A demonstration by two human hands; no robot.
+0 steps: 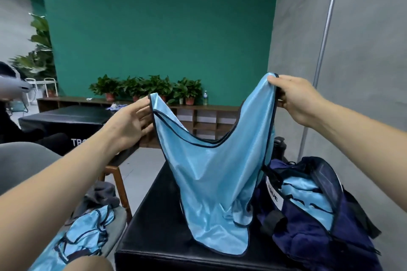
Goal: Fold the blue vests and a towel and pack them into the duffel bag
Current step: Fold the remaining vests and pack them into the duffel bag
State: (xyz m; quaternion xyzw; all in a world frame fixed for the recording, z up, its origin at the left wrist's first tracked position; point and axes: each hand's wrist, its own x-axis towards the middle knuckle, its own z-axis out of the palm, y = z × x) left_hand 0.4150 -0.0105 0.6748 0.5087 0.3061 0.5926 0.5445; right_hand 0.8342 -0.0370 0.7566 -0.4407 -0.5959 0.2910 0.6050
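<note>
A light blue vest point(211, 182) with dark trim hangs in the air in front of me, its hem brushing the black box point(158, 226) below. My left hand point(132, 123) pinches its left shoulder strap and my right hand point(295, 97) grips the right strap, held higher. At the right, on the box, the navy duffel bag point(312, 233) lies open with folded blue vests point(306, 196) inside. More blue vests point(86, 233) lie in a loose heap on a chair seat at the lower left, beside a grey towel point(101, 193).
The grey chair point(24, 160) with wooden legs stands left of the box. Another black box point(66, 121) sits further back left, with a person's dark clothing beside it. A low wooden shelf point(198, 116) with potted plants runs along the green wall. A dark bottle point(278, 145) stands behind the bag.
</note>
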